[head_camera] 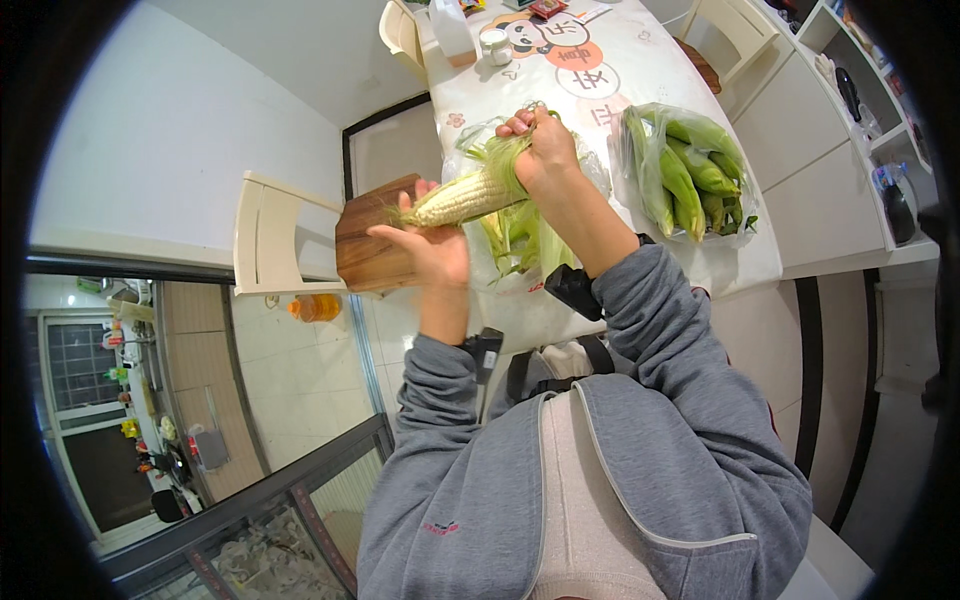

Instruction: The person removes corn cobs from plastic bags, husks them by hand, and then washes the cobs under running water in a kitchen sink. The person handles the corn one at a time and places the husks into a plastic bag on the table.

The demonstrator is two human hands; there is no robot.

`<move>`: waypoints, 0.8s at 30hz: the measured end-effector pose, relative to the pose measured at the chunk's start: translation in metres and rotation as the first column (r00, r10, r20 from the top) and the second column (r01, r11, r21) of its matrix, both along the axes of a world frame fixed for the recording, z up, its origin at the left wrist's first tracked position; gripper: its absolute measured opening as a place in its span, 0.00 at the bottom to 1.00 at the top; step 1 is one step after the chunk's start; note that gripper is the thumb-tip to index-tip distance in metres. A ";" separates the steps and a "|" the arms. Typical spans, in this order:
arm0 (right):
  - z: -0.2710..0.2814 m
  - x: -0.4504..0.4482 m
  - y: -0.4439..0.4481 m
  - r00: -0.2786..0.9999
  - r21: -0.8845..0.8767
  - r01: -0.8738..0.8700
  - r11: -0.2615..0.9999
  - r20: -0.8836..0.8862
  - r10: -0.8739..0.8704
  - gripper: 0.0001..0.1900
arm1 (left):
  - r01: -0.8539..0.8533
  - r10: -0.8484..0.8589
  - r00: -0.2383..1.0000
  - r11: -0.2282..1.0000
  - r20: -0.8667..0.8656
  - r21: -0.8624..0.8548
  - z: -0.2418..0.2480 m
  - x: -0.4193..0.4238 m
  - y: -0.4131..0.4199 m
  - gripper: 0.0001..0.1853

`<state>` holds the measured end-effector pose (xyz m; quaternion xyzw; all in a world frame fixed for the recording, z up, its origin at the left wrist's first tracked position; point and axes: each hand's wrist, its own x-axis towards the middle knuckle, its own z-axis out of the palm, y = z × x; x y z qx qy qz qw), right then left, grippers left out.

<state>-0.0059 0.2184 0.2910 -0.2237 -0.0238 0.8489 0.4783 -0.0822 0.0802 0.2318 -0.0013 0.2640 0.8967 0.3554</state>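
An ear of corn (465,199), its pale kernels bared, slants between my two hands above the table's near left part. My right hand (544,146) is closed on the green husk and silk at its upper end. Under the silky lower end lies my left hand (439,247), palm up, thumb and fingers spread, the ear resting on or just over it. Beneath the ear, pulled-off green husks (521,236) lie on a clear plastic bag. To the right, a clear plastic bag (630,150) holds several unhusked ears of corn (697,172).
The table (750,259) has a printed white cover. A glass jar (496,46) and a translucent plastic jug (452,30) stand at its far left. A chair with a wooden seat (375,240) is on the left, near a bottle of orange liquid (315,307) on the floor. Shelves (889,135) stand right.
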 end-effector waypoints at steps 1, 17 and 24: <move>0.001 -0.003 -0.003 1.000 -0.010 -0.002 1.000 -0.012 0.002 0.15 | -0.040 0.039 0.999 0.999 -0.020 -0.015 -0.003 0.011 0.002 0.37; -0.020 -0.009 -0.058 0.796 0.717 -0.125 0.686 0.485 -0.362 0.19 | -0.139 0.059 0.961 0.947 -0.271 -0.289 0.011 0.025 0.037 0.26; -0.034 0.000 -0.046 0.914 0.519 -0.362 0.774 0.360 0.187 0.22 | -0.189 0.160 0.977 0.956 -0.140 -0.226 -0.007 -0.005 0.046 0.23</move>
